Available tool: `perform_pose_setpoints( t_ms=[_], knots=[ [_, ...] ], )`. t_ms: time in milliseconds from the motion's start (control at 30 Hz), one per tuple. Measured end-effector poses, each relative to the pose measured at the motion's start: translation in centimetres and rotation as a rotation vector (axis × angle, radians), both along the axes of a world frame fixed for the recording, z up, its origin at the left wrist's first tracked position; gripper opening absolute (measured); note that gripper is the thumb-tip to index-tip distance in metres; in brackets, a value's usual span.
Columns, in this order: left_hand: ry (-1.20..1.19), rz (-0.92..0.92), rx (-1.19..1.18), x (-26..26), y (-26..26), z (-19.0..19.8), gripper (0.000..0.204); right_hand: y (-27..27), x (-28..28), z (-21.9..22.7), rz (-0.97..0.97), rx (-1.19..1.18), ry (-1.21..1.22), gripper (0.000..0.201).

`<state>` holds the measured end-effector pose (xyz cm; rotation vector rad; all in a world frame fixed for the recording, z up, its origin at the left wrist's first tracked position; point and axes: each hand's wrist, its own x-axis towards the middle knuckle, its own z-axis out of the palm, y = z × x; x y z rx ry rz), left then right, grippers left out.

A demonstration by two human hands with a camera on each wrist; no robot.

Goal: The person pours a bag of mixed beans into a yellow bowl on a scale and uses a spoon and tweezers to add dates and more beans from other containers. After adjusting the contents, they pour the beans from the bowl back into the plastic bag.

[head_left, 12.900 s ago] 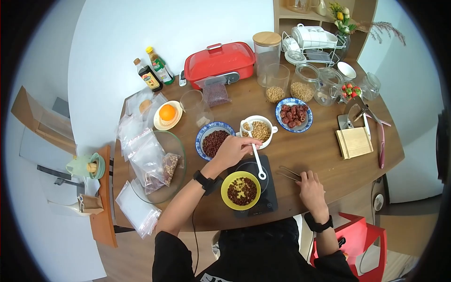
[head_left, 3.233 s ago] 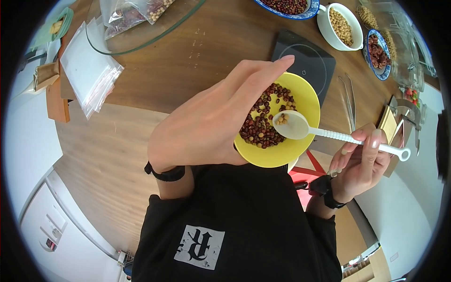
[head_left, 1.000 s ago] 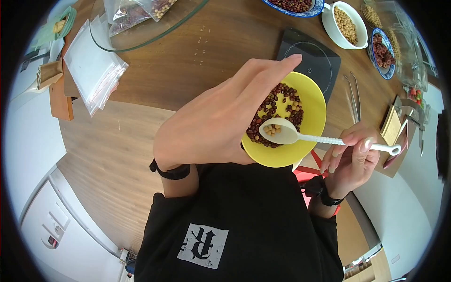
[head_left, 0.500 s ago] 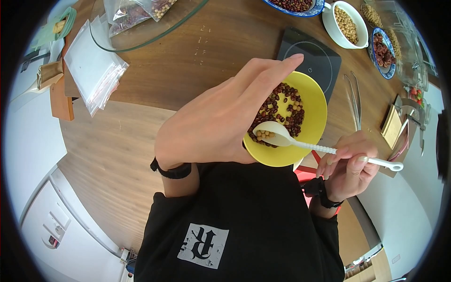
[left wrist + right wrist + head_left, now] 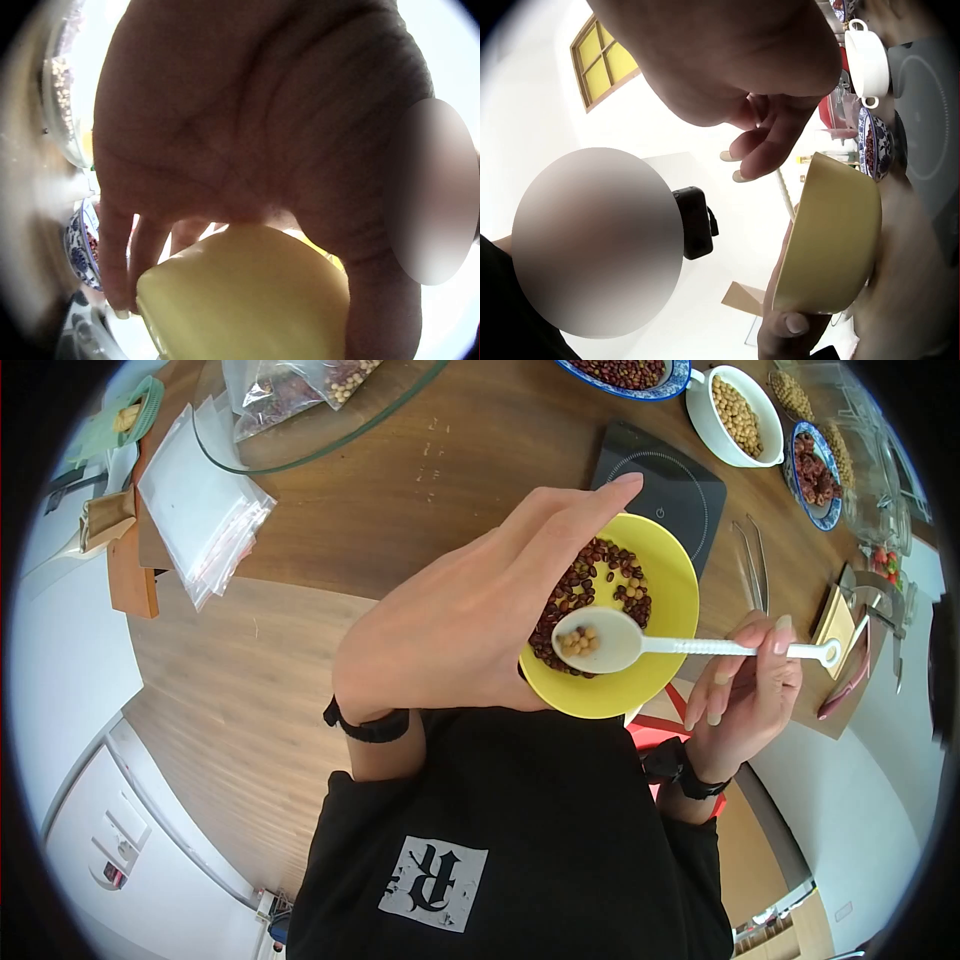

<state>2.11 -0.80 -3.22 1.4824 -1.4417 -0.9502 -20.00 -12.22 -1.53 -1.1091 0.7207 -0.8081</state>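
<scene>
My left hand [image 5: 455, 615] grips a yellow bowl [image 5: 672, 595] from its left side. In the left wrist view the palm lies against the bowl's outer wall [image 5: 244, 300], with fingers and thumb on either side. The bowl holds dark red beans [image 5: 565, 600] and a few pale soybeans [image 5: 636, 589]. With thumb and fingers, my right hand [image 5: 750, 685] pinches the handle of a white spoon [image 5: 625, 642], whose head is over the bowl with several soybeans [image 5: 578, 643] in it. The right wrist view shows the bowl [image 5: 832, 236] raised and tilted, its inside hidden.
A black induction cooktop [image 5: 690, 490] lies beyond the bowl. Behind it stand a white two-handled bowl [image 5: 740, 457] of soybeans and blue-rimmed bowls. Tweezers [image 5: 757, 565] and a wooden block [image 5: 834, 630] lie right. Plastic bags [image 5: 205, 510] and a glass bowl [image 5: 330, 445] are left.
Since the oldest frame, the bowl has left the cooktop for my left hand, and the spoon has passed to my right. In the last half second the spoon handle has swung up and levelled.
</scene>
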Motion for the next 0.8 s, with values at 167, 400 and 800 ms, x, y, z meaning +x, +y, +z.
perform_pose_setpoints(
  t_ms=[167,400,800],
  knots=[
    [-0.072,0.062,-0.153,-0.4,-0.2,-0.4,0.114,0.2,0.6,0.5,-0.149,-0.053,0.073,0.036],
    [-0.089,0.070,-0.147,-0.9,-0.3,-0.3,0.115,1.0,1.1,0.9,-0.163,-0.224,0.149,0.037],
    [-0.105,0.088,-0.086,-1.2,-0.5,-0.2,0.116,2.4,2.1,1.7,-0.114,-0.269,0.184,0.032]
  ],
)
